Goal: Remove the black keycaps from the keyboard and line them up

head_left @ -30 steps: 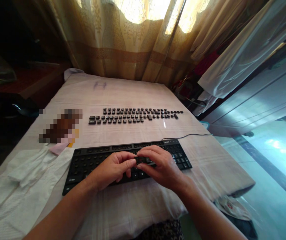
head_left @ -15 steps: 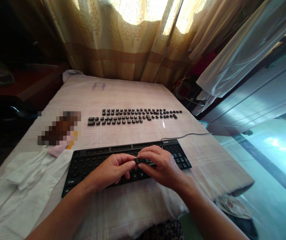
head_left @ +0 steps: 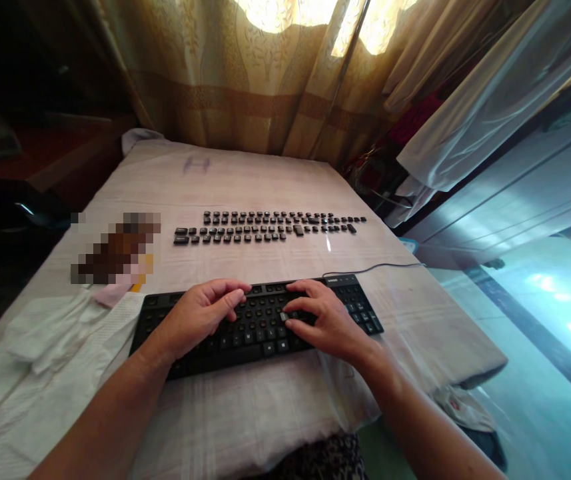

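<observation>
A black keyboard [head_left: 250, 337] lies at a slant on the cloth-covered table, some of its key positions without caps. Over its left half is my left hand [head_left: 205, 310], thumb and index fingertip pinched together; whatever is between them, if anything, is too small to make out. My right hand [head_left: 322, 320] rests over the right-middle part, its thumb and a finger closed on a small dark keycap [head_left: 285, 317] just above the keys. Beyond the keyboard, rows of loose keycaps [head_left: 248, 238] lie on the cloth.
White cloth or paper [head_left: 60, 353] lies crumpled at the left, beside a blurred brown object [head_left: 115, 250]. A cable [head_left: 390, 266] runs right from the keyboard's back edge. Curtains [head_left: 265, 93] hang behind the table [head_left: 260, 180].
My hands have moved apart: the left went left and slightly up, while the right stayed near its place. The dark piece between both hands is now only at my right fingertips.
</observation>
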`<act>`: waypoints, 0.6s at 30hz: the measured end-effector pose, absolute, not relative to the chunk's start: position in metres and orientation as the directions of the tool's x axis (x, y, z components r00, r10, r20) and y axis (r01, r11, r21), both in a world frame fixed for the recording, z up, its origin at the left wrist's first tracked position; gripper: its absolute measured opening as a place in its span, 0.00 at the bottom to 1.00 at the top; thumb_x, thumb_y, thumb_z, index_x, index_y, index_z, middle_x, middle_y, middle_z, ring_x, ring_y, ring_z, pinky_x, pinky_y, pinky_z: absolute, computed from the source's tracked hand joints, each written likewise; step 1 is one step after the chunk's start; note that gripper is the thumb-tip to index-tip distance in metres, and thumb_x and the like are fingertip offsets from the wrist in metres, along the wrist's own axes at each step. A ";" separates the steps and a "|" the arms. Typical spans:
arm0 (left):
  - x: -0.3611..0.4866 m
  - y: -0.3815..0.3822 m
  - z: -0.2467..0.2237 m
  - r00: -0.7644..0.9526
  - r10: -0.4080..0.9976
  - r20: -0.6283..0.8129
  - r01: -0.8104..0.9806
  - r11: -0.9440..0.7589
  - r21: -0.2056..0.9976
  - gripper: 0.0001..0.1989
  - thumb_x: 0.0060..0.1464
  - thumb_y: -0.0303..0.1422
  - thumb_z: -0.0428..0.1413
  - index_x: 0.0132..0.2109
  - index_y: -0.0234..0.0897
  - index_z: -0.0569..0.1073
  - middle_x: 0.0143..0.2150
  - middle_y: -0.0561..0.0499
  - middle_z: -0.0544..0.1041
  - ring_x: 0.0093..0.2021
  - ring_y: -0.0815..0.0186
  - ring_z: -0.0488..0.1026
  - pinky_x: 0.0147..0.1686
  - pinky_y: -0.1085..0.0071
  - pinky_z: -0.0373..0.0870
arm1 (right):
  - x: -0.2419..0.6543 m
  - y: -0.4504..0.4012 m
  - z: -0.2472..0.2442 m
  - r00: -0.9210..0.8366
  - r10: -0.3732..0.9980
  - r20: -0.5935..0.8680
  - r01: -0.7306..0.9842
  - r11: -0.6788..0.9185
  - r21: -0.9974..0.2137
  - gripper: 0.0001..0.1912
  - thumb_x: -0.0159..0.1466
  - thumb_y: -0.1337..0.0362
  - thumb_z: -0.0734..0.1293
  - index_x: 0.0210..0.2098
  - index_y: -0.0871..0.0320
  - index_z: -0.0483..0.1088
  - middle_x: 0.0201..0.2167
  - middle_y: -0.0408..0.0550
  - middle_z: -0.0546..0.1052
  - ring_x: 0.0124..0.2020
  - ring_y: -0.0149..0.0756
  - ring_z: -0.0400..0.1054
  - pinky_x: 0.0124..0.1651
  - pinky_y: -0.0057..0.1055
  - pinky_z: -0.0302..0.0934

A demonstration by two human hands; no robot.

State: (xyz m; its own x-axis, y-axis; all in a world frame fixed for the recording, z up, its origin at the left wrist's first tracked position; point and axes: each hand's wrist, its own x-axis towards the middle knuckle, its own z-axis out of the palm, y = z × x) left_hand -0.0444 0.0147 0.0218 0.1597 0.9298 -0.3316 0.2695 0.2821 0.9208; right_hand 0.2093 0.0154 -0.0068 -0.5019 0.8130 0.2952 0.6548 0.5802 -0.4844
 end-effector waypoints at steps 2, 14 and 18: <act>-0.045 0.016 0.021 0.165 0.926 -0.339 0.277 0.286 0.917 0.31 0.44 0.54 0.58 0.48 0.34 0.76 0.23 0.56 0.70 0.17 0.75 0.56 0.17 0.77 0.50 | 0.209 0.017 -0.004 -0.510 0.820 0.261 0.665 0.568 -0.485 0.07 0.55 0.68 0.74 0.35 0.54 0.79 0.51 0.54 0.76 0.54 0.47 0.69 0.57 0.49 0.63; -0.041 0.014 0.020 0.221 0.928 -0.300 0.313 0.224 0.923 0.24 0.46 0.51 0.57 0.44 0.38 0.78 0.23 0.56 0.70 0.20 0.73 0.58 0.19 0.76 0.52 | 0.211 0.019 -0.004 -0.525 0.819 0.232 0.677 0.567 -0.469 0.07 0.58 0.70 0.71 0.36 0.54 0.78 0.52 0.54 0.76 0.55 0.47 0.69 0.57 0.49 0.62; -0.040 0.014 0.020 0.226 0.926 -0.303 0.316 0.224 0.922 0.23 0.47 0.49 0.57 0.43 0.37 0.78 0.23 0.56 0.70 0.21 0.72 0.59 0.19 0.76 0.52 | 0.210 0.019 -0.004 -0.527 0.812 0.251 0.674 0.579 -0.458 0.09 0.58 0.71 0.71 0.38 0.55 0.78 0.51 0.54 0.76 0.53 0.47 0.70 0.56 0.49 0.63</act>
State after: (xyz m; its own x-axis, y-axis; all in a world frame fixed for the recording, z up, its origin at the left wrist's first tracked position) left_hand -0.0399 0.0139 0.0200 0.2261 0.9258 -0.3030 0.3160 0.2245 0.9218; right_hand 0.2103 0.0186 -0.0039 -0.5266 0.8122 0.2510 0.6744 0.5789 -0.4583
